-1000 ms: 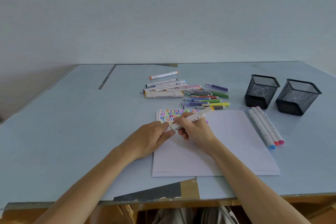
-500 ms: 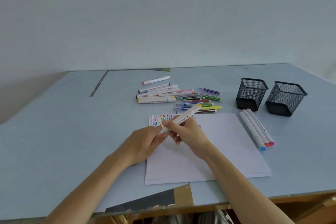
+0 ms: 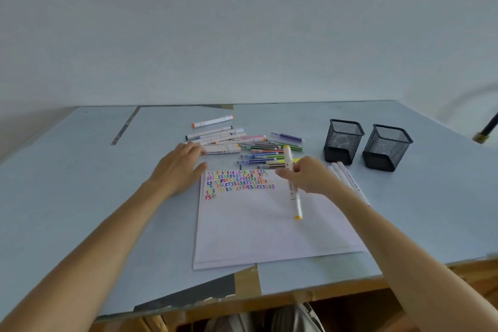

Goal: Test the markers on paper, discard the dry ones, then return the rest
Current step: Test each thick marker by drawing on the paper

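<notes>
Two hands that met on one marker half a second ago are now apart. The left hand (image 3: 181, 167) has let go and moved out to the left edge of the loose marker pile (image 3: 242, 147), fingers extended and relaxed, fingertips touching or just beside the end of a thick white marker (image 3: 219, 149); whether it bears on that marker cannot be told. The right hand (image 3: 310, 176) alone now holds the yellow-capped marker (image 3: 292, 183), fingers curled round the middle of its barrel.

That marker has turned since the earlier frame. It previously slanted up toward the far right; its long axis now runs nearly straight away from the person, one yellow end pointing at the pile and the other yellow end pointing back toward the near table edge. It is carried above the right half of the paper (image 3: 269, 229), both caps fitted.

Rows of small coloured zigzag test marks (image 3: 237, 182) fill the top left corner of the paper, previously covered by the hands. Dark print runs along the barrel of the held marker and along the thick white marker; neither is legible.

Beside the right edge of the paper lie three white markers (image 3: 347, 178), side by side and partly hidden by the right forearm. Behind them stand two black mesh pen holders (image 3: 343, 143), upright and close together on the blue table (image 3: 80, 183).
</notes>
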